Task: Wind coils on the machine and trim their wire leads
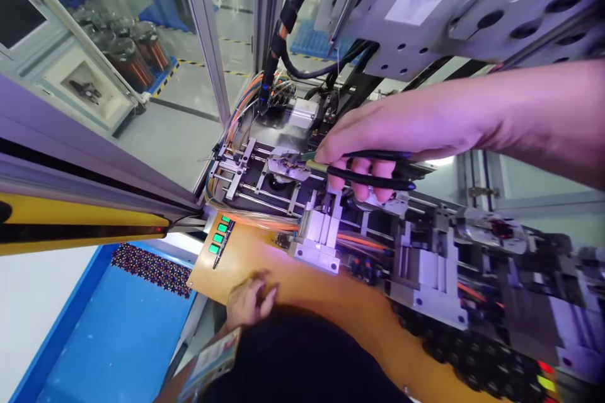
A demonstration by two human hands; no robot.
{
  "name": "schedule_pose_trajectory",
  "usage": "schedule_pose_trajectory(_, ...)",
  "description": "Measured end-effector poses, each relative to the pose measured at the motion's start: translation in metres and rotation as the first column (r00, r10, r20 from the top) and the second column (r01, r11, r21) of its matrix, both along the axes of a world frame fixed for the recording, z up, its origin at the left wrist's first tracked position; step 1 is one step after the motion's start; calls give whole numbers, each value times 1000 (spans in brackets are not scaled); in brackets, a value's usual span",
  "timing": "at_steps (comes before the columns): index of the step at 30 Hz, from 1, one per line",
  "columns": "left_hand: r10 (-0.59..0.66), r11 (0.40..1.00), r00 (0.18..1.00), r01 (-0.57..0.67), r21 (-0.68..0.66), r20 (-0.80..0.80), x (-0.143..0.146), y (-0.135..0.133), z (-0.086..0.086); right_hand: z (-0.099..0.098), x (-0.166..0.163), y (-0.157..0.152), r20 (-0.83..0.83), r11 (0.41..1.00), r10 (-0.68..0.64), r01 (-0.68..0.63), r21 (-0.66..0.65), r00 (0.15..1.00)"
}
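Observation:
My right hand (362,145) reaches in from the right, its fingers wrapped around the black handles of a pair of pliers (373,179). The pliers' jaws point left to a small metal fixture (288,167) on the machine's rails; whether they grip anything there cannot be made out. Low in the view, my left hand (248,299) is by the front edge of the orange panel (278,264). Its fingers are loosely bent and apart, with nothing visible in them.
Metal blocks (319,233) and further fixtures line the rails to the right. Green buttons (218,238) sit on the panel's left end. A blue tray (123,327) with many small dark parts stands at lower left. A perforated metal plate (416,44) overhangs the arm.

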State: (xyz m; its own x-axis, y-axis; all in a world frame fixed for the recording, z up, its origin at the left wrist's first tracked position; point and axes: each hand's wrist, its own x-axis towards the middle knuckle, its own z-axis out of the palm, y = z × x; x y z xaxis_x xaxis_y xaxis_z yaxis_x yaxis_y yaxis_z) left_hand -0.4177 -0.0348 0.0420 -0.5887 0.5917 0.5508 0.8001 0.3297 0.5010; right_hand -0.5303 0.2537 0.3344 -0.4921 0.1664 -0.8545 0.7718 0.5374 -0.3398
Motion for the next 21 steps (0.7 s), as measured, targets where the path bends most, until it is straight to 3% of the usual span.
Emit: schedule_pose_trajectory(21,-30,999,1000,30,-11,10,0,-1,-4,-4,1,2,-20,998,-55,55,10,998)
